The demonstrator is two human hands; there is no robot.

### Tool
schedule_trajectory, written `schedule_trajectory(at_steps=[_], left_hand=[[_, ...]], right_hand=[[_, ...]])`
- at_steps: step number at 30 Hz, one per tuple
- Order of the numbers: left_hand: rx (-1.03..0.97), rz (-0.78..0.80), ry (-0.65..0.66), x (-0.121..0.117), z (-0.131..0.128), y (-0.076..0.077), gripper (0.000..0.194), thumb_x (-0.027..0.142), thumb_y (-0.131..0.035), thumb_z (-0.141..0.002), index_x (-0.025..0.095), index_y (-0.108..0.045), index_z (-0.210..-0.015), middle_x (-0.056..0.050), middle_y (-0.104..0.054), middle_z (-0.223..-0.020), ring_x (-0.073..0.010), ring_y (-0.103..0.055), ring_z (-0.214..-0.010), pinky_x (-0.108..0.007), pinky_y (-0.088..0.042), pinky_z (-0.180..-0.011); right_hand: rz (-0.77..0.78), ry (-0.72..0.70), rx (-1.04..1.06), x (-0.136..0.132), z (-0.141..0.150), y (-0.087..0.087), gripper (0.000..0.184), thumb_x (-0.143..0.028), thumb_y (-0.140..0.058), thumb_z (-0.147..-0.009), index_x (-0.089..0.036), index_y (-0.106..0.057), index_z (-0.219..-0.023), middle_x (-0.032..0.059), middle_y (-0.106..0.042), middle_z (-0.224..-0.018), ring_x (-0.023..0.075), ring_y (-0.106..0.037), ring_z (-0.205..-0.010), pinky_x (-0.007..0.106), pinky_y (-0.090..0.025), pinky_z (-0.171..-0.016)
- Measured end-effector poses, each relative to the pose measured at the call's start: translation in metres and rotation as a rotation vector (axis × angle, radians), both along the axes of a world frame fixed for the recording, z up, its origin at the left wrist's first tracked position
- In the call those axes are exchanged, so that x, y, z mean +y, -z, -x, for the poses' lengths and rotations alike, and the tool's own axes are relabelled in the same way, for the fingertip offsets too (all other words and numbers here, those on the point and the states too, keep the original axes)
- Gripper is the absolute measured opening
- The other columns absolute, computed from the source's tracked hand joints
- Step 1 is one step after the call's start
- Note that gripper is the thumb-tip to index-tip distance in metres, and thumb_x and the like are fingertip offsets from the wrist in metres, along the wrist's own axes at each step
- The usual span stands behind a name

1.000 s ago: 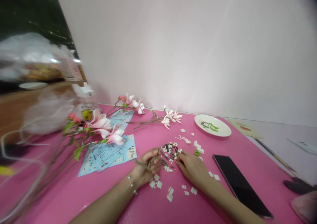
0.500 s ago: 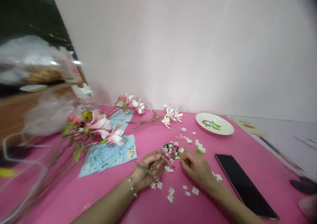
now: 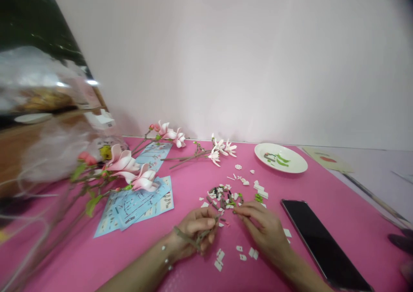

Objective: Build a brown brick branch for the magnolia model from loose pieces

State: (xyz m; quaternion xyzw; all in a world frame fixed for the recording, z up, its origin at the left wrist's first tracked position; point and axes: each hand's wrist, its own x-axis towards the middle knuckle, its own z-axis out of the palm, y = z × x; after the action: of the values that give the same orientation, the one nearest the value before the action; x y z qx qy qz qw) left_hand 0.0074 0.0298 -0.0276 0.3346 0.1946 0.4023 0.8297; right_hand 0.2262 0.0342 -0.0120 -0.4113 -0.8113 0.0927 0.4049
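My left hand [image 3: 193, 231] is closed round a thin brown branch piece [image 3: 190, 239] low in the middle of the pink table [image 3: 335, 206]. My right hand [image 3: 263, 227] lies just to its right, fingers curled and pinching at a small part I cannot make out. Both hands sit at the near edge of a heap of small brown, white and green building pieces [image 3: 226, 195]. More white pieces [image 3: 238, 251] lie scattered between and below the hands.
Blue instruction sheets [image 3: 135, 201] lie left of the hands, with built pink-and-white flower branches [image 3: 129, 167] over them and more flower branches [image 3: 200, 150] near the wall. A white plate [image 3: 290, 165] holds green pieces. A black phone [image 3: 322, 240] lies at the right. Blurred plastic bags [image 3: 48, 124] fill the left.
Both hands have drawn back toward me, away from the heap of pieces. The left hand has kept hold of the branch piece. The view has tipped slightly.
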Motion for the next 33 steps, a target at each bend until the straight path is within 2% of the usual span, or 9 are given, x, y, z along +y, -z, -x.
schedule_trajectory(at_steps=[3,5,9,13,15,18,23,27,33], left_hand=[[-0.009,0.004,0.002,-0.001,0.000,-0.002,0.022,0.027,-0.075,-0.069,0.010,-0.062,-0.078,0.001,-0.060,-0.045,-0.0059,-0.043,-0.025,-0.014,-0.033,-0.025],[-0.034,0.010,-0.020,-0.001,0.001,-0.005,0.022,0.028,-0.074,-0.070,0.011,-0.061,-0.078,0.004,-0.057,-0.045,-0.0045,-0.039,-0.025,-0.014,-0.031,-0.025],[-0.100,0.021,-0.090,0.000,0.003,-0.013,0.021,0.029,-0.070,-0.076,0.015,-0.055,-0.072,0.007,-0.051,-0.049,-0.0022,-0.035,-0.028,-0.013,-0.030,-0.029],[-0.142,0.042,-0.132,0.001,0.005,-0.016,0.023,0.029,-0.066,-0.080,0.016,-0.051,-0.069,0.008,-0.045,-0.051,-0.0020,-0.032,-0.032,-0.012,-0.029,-0.031],[-0.149,0.052,-0.135,0.001,0.005,-0.016,0.023,0.029,-0.065,-0.081,0.016,-0.050,-0.068,0.009,-0.043,-0.050,-0.0022,-0.031,-0.033,-0.013,-0.029,-0.032],[-0.156,0.062,-0.141,0.001,0.005,-0.015,0.023,0.028,-0.064,-0.081,0.016,-0.050,-0.068,0.008,-0.044,-0.051,-0.0027,-0.031,-0.034,-0.013,-0.029,-0.032],[-0.148,0.063,-0.139,0.001,0.004,-0.011,0.022,0.027,-0.064,-0.081,0.016,-0.051,-0.066,0.007,-0.045,-0.051,-0.0029,-0.031,-0.034,-0.014,-0.030,-0.032],[-0.130,0.062,-0.140,0.000,0.004,-0.012,0.024,0.028,-0.065,-0.080,0.015,-0.051,-0.065,0.007,-0.044,-0.051,-0.0030,-0.030,-0.034,-0.014,-0.030,-0.032],[-0.106,0.069,-0.132,-0.003,0.003,-0.021,0.026,0.029,-0.067,-0.079,0.016,-0.050,-0.064,0.008,-0.044,-0.050,-0.0029,-0.028,-0.034,-0.015,-0.029,-0.033]], right_hand=[[0.050,0.024,0.090,-0.002,-0.003,-0.007,0.013,-0.022,-0.058,-0.086,-0.022,-0.071,-0.089,0.0046,-0.072,-0.084,0.0186,-0.067,-0.079,0.030,-0.053,-0.073],[0.108,0.103,0.159,-0.001,-0.006,-0.012,0.012,-0.028,-0.060,-0.085,-0.022,-0.070,-0.083,0.0040,-0.072,-0.080,0.0190,-0.067,-0.075,0.030,-0.053,-0.070],[0.171,0.305,0.241,0.006,-0.013,-0.019,0.021,-0.037,-0.055,-0.086,-0.020,-0.064,-0.078,0.0048,-0.070,-0.076,0.0192,-0.065,-0.070,0.028,-0.052,-0.063],[0.190,0.359,0.214,0.012,-0.018,-0.021,0.026,-0.038,-0.045,-0.091,-0.019,-0.059,-0.080,0.0046,-0.068,-0.074,0.0181,-0.064,-0.069,0.027,-0.051,-0.061],[0.200,0.333,0.168,0.014,-0.019,-0.020,0.026,-0.037,-0.042,-0.092,-0.019,-0.059,-0.084,0.0067,-0.070,-0.083,0.0196,-0.065,-0.077,0.030,-0.052,-0.067],[0.210,0.244,0.059,0.016,-0.016,-0.014,0.023,-0.034,-0.044,-0.091,-0.020,-0.061,-0.084,0.0100,-0.068,-0.106,0.0246,-0.062,-0.101,0.040,-0.050,-0.085],[0.223,0.082,-0.129,0.022,-0.012,0.002,0.017,-0.027,-0.047,-0.091,-0.021,-0.061,-0.082,0.0068,-0.058,-0.131,0.0294,-0.040,-0.131,0.053,-0.034,-0.104],[0.212,0.008,-0.225,0.025,-0.009,0.006,0.015,-0.020,-0.046,-0.091,-0.021,-0.061,-0.086,0.0072,-0.062,-0.124,0.0283,-0.045,-0.127,0.057,-0.030,-0.105],[0.167,-0.013,-0.307,0.017,-0.003,-0.001,0.017,-0.014,-0.045,-0.091,-0.020,-0.059,-0.086,0.0074,-0.068,-0.110,0.0244,-0.057,-0.111,0.060,-0.026,-0.107]])
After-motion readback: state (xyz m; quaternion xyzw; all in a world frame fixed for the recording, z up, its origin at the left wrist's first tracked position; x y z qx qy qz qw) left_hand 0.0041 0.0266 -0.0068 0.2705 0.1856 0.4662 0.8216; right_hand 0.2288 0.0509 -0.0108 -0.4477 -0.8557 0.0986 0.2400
